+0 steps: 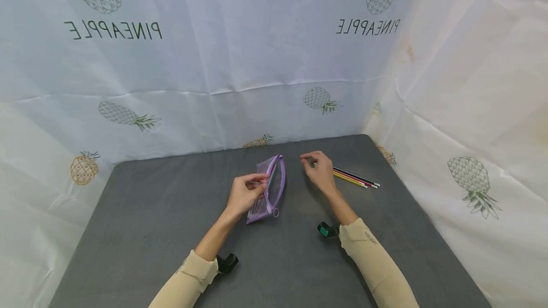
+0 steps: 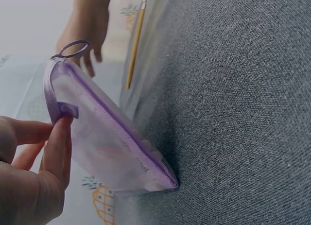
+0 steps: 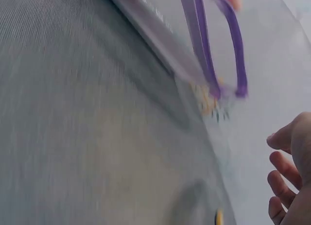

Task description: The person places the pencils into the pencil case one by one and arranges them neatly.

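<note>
Hands (image 1: 243, 195): left (image 2: 36, 186) on purple pouch (image 2: 107, 132); pencils (image 1: 353, 178) partly hidden behind right (image 1: 320, 172)

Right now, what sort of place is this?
Perhaps a makeshift recording booth: white pineapple-print fabric hangs behind and beside a dark grey textured table, and small black wrist-worn devices show.

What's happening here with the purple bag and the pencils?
A person's left hand is pinching the edge of a see-through pouch with purple trim, and its mouth is open. Their right hand is in the air near the pencils, with nothing seen in its fingers. Those pencils are lying together on the grey table, outside the pouch.
</note>
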A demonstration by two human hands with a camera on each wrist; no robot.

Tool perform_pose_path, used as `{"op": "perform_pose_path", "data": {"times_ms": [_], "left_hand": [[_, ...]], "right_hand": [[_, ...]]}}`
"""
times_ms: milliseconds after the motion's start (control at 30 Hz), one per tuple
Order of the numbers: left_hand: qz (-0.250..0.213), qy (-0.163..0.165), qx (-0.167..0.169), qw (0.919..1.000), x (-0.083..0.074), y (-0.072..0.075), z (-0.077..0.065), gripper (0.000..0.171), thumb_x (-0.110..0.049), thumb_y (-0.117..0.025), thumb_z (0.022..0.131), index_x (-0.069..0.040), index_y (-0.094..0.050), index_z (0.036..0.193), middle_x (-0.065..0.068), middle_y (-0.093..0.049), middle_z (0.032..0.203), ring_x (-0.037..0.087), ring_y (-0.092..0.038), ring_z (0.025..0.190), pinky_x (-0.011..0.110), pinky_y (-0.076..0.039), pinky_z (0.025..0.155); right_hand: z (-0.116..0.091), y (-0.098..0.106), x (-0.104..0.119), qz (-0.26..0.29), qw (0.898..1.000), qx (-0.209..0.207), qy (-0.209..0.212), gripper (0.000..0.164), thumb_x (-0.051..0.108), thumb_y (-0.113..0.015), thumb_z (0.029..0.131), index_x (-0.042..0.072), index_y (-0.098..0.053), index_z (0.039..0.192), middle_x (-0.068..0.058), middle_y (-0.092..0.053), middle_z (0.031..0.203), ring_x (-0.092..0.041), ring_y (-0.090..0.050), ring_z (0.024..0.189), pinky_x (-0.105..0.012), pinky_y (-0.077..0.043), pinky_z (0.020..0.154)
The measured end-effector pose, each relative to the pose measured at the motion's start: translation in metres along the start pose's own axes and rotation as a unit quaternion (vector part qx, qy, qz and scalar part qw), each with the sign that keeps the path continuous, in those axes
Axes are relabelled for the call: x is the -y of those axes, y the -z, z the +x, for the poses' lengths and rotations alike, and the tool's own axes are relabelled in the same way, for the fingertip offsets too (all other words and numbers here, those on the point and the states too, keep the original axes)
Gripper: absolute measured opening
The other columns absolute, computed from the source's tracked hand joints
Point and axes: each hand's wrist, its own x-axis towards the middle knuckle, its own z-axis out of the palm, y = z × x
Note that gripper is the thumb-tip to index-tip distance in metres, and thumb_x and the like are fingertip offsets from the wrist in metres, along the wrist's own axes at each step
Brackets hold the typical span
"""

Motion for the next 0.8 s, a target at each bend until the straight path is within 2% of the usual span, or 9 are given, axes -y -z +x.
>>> {"op": "perform_pose_path", "data": {"times_ms": [167,233,467,633,800], "left_hand": [[0.004,0.005,0.001,1.0,-0.002,-0.001,0.0,0.029,0.005,-0.072,0.099,0.006,-0.076,0.128,0.025,-0.075,0.111,0.01,-0.075,0.085,0.025,-0.069,0.074],[0.005,0.005,0.002,1.0,-0.002,-0.002,0.0,0.029,0.005,-0.072,0.099,0.006,-0.076,0.128,0.025,-0.075,0.111,0.011,-0.076,0.086,0.024,-0.068,0.074],[0.0,0.005,0.003,1.0,0.001,-0.003,0.0,0.029,0.005,-0.072,0.099,0.006,-0.076,0.128,0.026,-0.075,0.111,0.015,-0.078,0.09,0.024,-0.068,0.074],[-0.003,0.01,-0.002,0.9999,0.001,-0.003,-0.001,0.029,0.005,-0.072,0.099,0.004,-0.077,0.128,0.025,-0.075,0.11,0.015,-0.078,0.088,0.025,-0.069,0.074],[-0.002,0.012,-0.004,0.9999,0.0,-0.002,0.0,0.029,0.005,-0.072,0.099,0.003,-0.078,0.127,0.024,-0.075,0.109,0.013,-0.076,0.086,0.026,-0.069,0.073]], "right_hand": [[-0.009,0.023,-0.032,-0.038,0.997,0.007,-0.063,0.014,0.007,-0.079,0.096,0.003,-0.083,0.109,-0.02,-0.076,0.113,-0.034,-0.066,0.089,-0.043,-0.051,0.077],[-0.013,0.031,-0.042,-0.059,0.995,0.014,-0.079,0.015,0.007,-0.079,0.096,0.004,-0.083,0.11,-0.02,-0.076,0.113,-0.034,-0.064,0.088,-0.043,-0.048,0.077],[-0.021,0.045,-0.063,-0.152,0.985,0.028,-0.077,0.013,0.012,-0.083,0.093,0.006,-0.084,0.104,-0.018,-0.079,0.105,-0.04,-0.071,0.096,-0.058,-0.053,0.087],[-0.023,0.049,-0.069,-0.2,0.974,0.05,-0.094,0.01,0.016,-0.081,0.093,0.009,-0.084,0.1,-0.014,-0.081,0.103,-0.039,-0.073,0.096,-0.058,-0.053,0.085],[-0.024,0.051,-0.073,-0.212,0.97,0.064,-0.099,0.009,0.016,-0.079,0.094,0.01,-0.084,0.1,-0.014,-0.081,0.104,-0.04,-0.071,0.099,-0.06,-0.051,0.087]]}}
